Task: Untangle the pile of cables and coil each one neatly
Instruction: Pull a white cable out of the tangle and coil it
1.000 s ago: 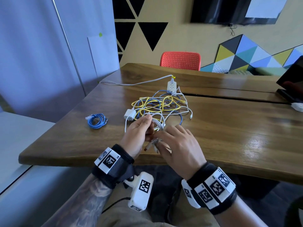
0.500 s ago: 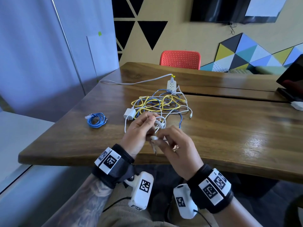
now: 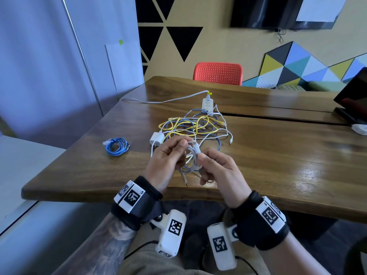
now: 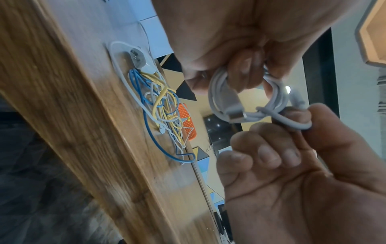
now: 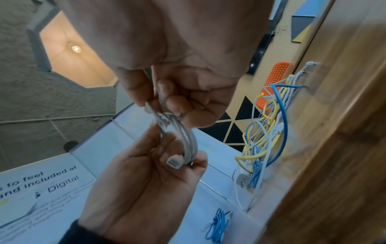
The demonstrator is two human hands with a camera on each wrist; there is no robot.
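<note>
Desk (image 3: 278,155) of varnished wood, dark brown, grain plain, glossy with pale window glare toward the near right; white cable (image 4: 221,92) sheathed in smooth matt pale-grey plastic, bright metal tip on its plug; tangled pile (image 3: 196,128) in smooth plastic jackets, yellow, blue and white, faintly shiny; charger block (image 3: 155,138) of glossy white plastic; blue coil (image 3: 117,146) likewise smooth plastic; power strip (image 3: 207,105) matt white plastic; chair back (image 3: 218,73) of orange-red perforated plastic; wrist bands (image 3: 139,201) of black matt cloth, carrying white plastic tags.
</note>
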